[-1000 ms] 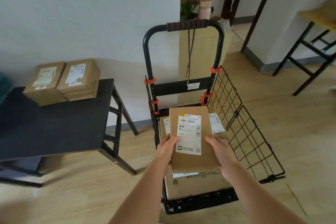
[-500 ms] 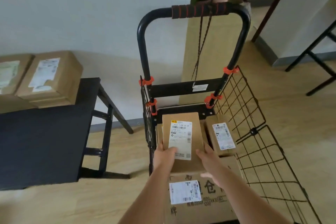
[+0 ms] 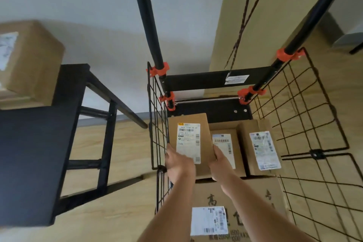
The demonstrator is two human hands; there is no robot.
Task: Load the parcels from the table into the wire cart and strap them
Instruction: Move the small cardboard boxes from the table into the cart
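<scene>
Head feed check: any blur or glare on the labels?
Head view: label on the held parcel fairly sharp, fine print unreadable; the box on the table at left is motion-blurred; wide-angle lens bows the cart handle; soft even light, no glare.

Left hand (image 3: 179, 165) and right hand (image 3: 222, 167) grip the near corners of a labelled parcel (image 3: 188, 137) inside the wire cart (image 3: 196, 82). Right of the right hand lie a second parcel (image 3: 225, 143) and a third parcel (image 3: 261, 149).

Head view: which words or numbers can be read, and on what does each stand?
"1148": label on the held parcel.
"高": print on the big box; its other characters are cut off or blurred.
All other label print, and the cart sticker: too blurred to read.
</scene>
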